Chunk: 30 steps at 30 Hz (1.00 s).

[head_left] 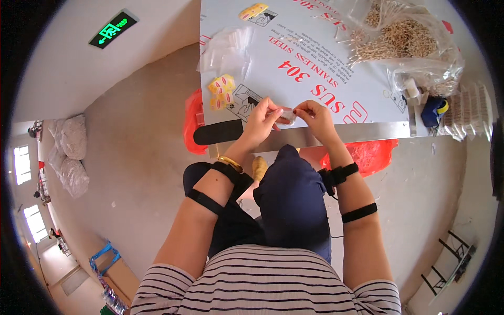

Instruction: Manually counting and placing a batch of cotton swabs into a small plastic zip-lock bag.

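Near the table's front edge, a small clear plastic bag (287, 116) is pinched between my two hands; its contents are too small to make out. My left hand (261, 122) grips its left end with thumb and fingers closed. At the opposite end, the fingertips of my right hand (318, 122) are pressed together on the plastic. Ahead on the left lie a pile of flat clear bags (227, 50) and several yellow printed labels (221, 91). A large open plastic bag of thin, light-brown stick-like pieces (407, 39) lies at the far right.
More yellow labels (253, 11) lie on the film-covered metal table (294, 47). At the right edge are a blue tape dispenser (433, 112) and rows of filled clear packets (467, 111). Red plastic bags (370, 157) hang below the front edge. Stuffed sacks (72, 139) stand left.
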Each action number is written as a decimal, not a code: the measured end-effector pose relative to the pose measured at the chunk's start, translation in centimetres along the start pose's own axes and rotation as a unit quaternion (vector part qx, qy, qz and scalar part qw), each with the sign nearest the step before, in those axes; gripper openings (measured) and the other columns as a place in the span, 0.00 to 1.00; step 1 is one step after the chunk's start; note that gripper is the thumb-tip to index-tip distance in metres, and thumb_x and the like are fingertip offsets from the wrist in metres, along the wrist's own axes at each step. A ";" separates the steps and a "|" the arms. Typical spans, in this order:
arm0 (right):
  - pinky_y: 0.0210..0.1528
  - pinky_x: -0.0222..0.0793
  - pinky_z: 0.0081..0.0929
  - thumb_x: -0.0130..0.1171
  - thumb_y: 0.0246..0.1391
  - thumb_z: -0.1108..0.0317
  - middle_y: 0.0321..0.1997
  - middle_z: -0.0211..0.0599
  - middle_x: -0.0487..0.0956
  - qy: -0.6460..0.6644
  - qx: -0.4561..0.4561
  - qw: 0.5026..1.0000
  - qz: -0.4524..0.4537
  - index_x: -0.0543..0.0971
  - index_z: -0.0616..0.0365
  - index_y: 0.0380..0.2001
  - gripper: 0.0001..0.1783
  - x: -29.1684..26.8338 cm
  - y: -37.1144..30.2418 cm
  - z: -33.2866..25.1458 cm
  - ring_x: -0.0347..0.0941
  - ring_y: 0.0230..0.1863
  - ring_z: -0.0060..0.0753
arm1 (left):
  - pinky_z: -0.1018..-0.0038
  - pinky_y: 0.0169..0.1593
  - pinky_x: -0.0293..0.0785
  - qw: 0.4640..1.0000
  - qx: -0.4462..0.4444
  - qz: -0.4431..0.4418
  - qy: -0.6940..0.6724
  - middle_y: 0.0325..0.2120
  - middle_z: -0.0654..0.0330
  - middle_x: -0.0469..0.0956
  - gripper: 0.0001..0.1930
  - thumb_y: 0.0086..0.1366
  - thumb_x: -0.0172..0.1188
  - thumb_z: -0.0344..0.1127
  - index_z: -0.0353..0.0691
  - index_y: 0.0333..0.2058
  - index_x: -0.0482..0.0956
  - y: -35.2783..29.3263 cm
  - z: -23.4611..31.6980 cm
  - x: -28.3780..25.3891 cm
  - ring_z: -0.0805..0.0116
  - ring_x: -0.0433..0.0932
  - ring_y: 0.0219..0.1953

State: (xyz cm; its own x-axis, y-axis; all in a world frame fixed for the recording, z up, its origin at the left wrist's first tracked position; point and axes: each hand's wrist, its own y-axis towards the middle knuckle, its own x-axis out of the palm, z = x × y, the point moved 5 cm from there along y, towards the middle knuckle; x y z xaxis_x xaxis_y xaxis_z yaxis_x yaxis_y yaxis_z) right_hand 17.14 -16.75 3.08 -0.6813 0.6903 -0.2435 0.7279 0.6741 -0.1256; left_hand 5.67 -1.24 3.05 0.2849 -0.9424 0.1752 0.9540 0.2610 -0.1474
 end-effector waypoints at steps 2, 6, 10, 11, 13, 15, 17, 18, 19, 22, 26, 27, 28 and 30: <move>0.44 0.76 0.26 0.67 0.58 0.71 0.34 0.37 0.85 -0.020 -0.021 1.000 0.000 0.84 0.64 0.38 0.08 0.1 -0.4 -1.3 0.81 0.38 0.26 | 0.77 0.29 0.79 1.000 -0.006 0.003 0.011 0.43 0.54 0.84 0.08 0.76 0.54 0.33 0.38 0.39 0.66 -0.4 -0.2 -0.1 0.65 0.87 0.38; 0.45 0.76 0.28 0.68 0.57 0.72 0.35 0.39 0.85 -0.039 -0.025 0.999 0.019 0.84 0.64 0.37 0.07 0.0 -0.7 -2.3 0.81 0.38 0.29 | 0.78 0.29 0.79 0.998 0.048 0.032 0.006 0.41 0.54 0.84 0.10 0.72 0.59 0.29 0.37 0.48 0.69 -1.0 1.0 2.0 0.71 0.85 0.35; 0.45 0.76 0.28 0.68 0.57 0.73 0.35 0.39 0.85 -0.030 -0.049 0.998 0.005 0.85 0.64 0.37 0.06 -0.2 -0.7 -2.8 0.80 0.37 0.28 | 0.77 0.36 0.83 0.997 -0.001 0.019 0.075 0.46 0.53 0.84 0.22 0.68 0.65 0.26 0.36 0.58 0.69 -0.6 2.6 2.4 0.71 0.84 0.37; 0.45 0.76 0.28 0.68 0.57 0.73 0.35 0.39 0.85 -0.030 -0.048 0.998 0.006 0.85 0.64 0.37 0.06 -0.4 -0.7 -3.0 0.80 0.37 0.28 | 0.77 0.36 0.83 0.997 -0.001 0.018 0.074 0.46 0.53 0.84 0.22 0.68 0.65 0.26 0.36 0.58 0.69 -0.7 3.0 2.6 0.71 0.84 0.37; 0.44 0.76 0.27 0.68 0.57 0.73 0.35 0.38 0.85 -0.029 -0.052 0.998 -0.003 0.85 0.64 0.37 0.06 -0.6 -0.9 -3.3 0.80 0.37 0.27 | 0.76 0.38 0.83 0.987 -0.047 0.017 0.152 0.47 0.55 0.84 0.18 0.66 0.66 0.26 0.35 0.53 0.74 -1.0 3.2 2.7 0.72 0.84 0.42; 0.44 0.76 0.27 0.68 0.56 0.73 0.35 0.38 0.85 -0.024 -0.051 0.998 -0.010 0.84 0.64 0.37 0.06 -0.6 -0.9 -3.4 0.80 0.37 0.27 | 0.77 0.37 0.82 0.993 -0.006 0.008 0.118 0.48 0.54 0.84 0.15 0.65 0.67 0.25 0.34 0.49 0.77 -1.1 2.4 2.4 0.74 0.83 0.39; 0.44 0.76 0.27 0.68 0.56 0.74 0.35 0.37 0.85 -0.019 -0.049 0.998 -0.018 0.84 0.64 0.37 0.06 -0.4 -1.1 -3.3 0.80 0.37 0.27 | 0.78 0.36 0.81 0.996 0.034 0.001 0.084 0.48 0.54 0.84 0.12 0.64 0.67 0.24 0.33 0.45 0.79 -1.2 1.3 2.1 0.75 0.83 0.36; 0.44 0.76 0.27 0.68 0.56 0.74 0.35 0.37 0.85 -0.027 -0.042 0.998 -0.028 0.84 0.64 0.36 0.06 -0.1 -1.2 -3.0 0.80 0.37 0.26 | 0.78 0.35 0.80 0.995 0.073 0.009 0.069 0.50 0.55 0.83 0.11 0.64 0.68 0.25 0.34 0.44 0.79 -1.1 1.0 1.8 0.76 0.83 0.36; 0.44 0.76 0.27 0.68 0.56 0.74 0.35 0.38 0.85 -0.037 -0.033 0.998 -0.036 0.84 0.65 0.36 0.06 -0.1 -1.3 -2.5 0.80 0.37 0.26 | 0.78 0.35 0.79 0.992 0.110 0.013 0.052 0.52 0.55 0.82 0.10 0.64 0.68 0.27 0.35 0.44 0.80 -1.0 1.3 2.0 0.77 0.83 0.37; 0.43 0.76 0.26 0.67 0.57 0.73 0.34 0.38 0.85 -0.036 -0.027 0.999 -0.013 0.83 0.65 0.36 0.06 -0.5 -1.5 -1.7 0.80 0.36 0.26 | 0.80 0.39 0.78 1.000 -0.023 0.011 0.008 0.57 0.56 0.78 0.07 0.69 0.65 0.30 0.37 0.44 0.80 -1.5 0.2 1.2 0.73 0.84 0.46; 0.42 0.76 0.27 0.66 0.59 0.71 0.34 0.38 0.85 -0.042 -0.014 0.999 -0.022 0.83 0.65 0.36 0.07 -0.4 -1.5 -2.0 0.81 0.36 0.26 | 0.81 0.37 0.77 0.999 -0.004 0.016 0.052 0.55 0.56 0.79 0.06 0.70 0.64 0.31 0.38 0.42 0.80 -1.2 0.6 0.9 0.73 0.84 0.45; 0.41 0.76 0.27 0.66 0.59 0.71 0.34 0.38 0.85 -0.039 -0.009 0.999 -0.027 0.83 0.65 0.37 0.07 -0.3 -1.4 -2.0 0.81 0.35 0.26 | 0.81 0.36 0.77 0.998 -0.013 0.017 0.061 0.54 0.56 0.80 0.06 0.70 0.63 0.31 0.38 0.43 0.80 -1.2 0.6 0.9 0.73 0.84 0.44; 0.41 0.76 0.27 0.66 0.59 0.70 0.34 0.38 0.85 -0.036 -0.004 0.999 -0.032 0.83 0.65 0.37 0.08 -0.3 -1.4 -2.0 0.81 0.35 0.27 | 0.81 0.36 0.76 0.997 -0.023 0.017 0.070 0.53 0.56 0.80 0.06 0.70 0.63 0.31 0.38 0.43 0.80 -1.1 0.7 0.9 0.73 0.85 0.43; 0.41 0.76 0.28 0.66 0.59 0.70 0.34 0.39 0.85 -0.040 0.007 0.999 -0.029 0.83 0.65 0.37 0.08 -0.5 -1.4 -2.0 0.81 0.35 0.28 | 0.81 0.35 0.76 0.997 -0.010 0.012 0.078 0.51 0.56 0.81 0.05 0.71 0.63 0.31 0.37 0.42 0.80 -0.9 1.3 1.1 0.72 0.85 0.42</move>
State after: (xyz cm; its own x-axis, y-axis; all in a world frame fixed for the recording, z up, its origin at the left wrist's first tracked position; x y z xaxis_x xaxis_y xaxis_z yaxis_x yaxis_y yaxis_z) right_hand 16.30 -17.48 5.30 -0.7142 0.6272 -0.3108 0.6890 0.7081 -0.1544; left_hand 5.26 -2.20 4.60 0.2885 -0.9573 0.0183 0.9445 0.2814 -0.1692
